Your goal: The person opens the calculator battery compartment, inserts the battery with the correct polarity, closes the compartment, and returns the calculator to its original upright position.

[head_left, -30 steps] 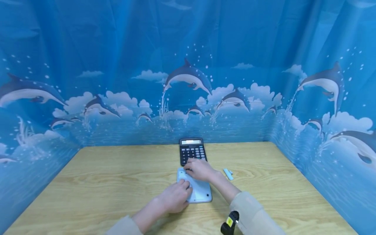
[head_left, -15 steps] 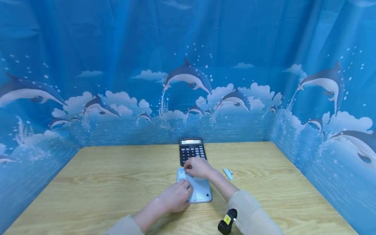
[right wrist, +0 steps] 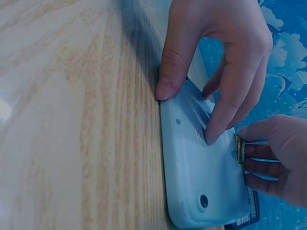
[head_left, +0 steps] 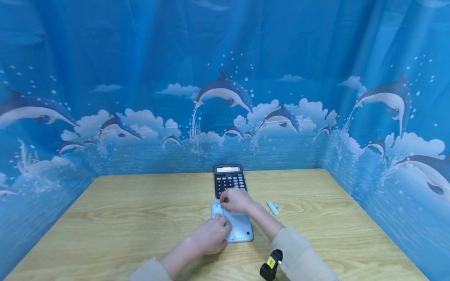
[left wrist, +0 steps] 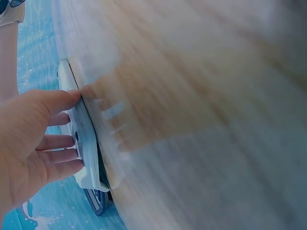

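The left hand (head_left: 211,236) lightly presses the face-down blue calculator (head_left: 241,227) on the worktop (head_left: 140,222), the right hand (head_left: 236,200) pinches a battery (right wrist: 239,147) at its far end, probably battery work needing steady fingers next.

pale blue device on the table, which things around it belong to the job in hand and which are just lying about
In the job:
pale blue device, held by the left hand
battery-like thing, at the fingertips of the right hand
small pale blue piece, probably its cover, judging by colour

Just lying about:
black calculator, behind the device
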A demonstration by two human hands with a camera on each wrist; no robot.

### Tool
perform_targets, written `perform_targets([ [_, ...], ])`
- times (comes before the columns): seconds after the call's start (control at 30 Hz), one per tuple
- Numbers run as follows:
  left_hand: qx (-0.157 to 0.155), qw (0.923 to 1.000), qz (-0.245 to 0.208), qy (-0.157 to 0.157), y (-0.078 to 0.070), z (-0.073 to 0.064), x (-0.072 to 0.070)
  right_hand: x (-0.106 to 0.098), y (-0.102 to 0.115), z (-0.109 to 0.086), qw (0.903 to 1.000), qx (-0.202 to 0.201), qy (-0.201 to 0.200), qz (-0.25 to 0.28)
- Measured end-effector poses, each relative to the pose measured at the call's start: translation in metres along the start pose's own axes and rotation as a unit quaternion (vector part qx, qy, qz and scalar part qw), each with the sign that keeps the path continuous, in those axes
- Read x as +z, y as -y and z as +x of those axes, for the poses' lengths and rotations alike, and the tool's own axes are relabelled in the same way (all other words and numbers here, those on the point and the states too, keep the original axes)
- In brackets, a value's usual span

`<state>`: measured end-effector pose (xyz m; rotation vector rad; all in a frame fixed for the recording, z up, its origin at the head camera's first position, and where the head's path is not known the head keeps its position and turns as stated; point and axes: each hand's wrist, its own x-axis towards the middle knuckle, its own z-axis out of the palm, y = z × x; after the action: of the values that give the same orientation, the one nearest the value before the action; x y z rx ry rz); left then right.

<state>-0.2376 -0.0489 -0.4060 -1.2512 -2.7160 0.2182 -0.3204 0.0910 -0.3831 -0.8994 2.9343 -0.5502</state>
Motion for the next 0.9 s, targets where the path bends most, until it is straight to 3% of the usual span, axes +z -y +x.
perform_targets([
  [0.63,-0.009,0.9999,0.003,0.007,-0.0017,0.0019,-0.0022,-0.0013,-0.0009,0.0026,0.9995,-0.015,0.013,-0.025],
  [0.9,-0.01,0.9999,0.005,0.002,-0.0039,-0.0002,-0.001,-0.0005,0.0024,0.0025,0.9997,0.008,0.018,-0.012],
])
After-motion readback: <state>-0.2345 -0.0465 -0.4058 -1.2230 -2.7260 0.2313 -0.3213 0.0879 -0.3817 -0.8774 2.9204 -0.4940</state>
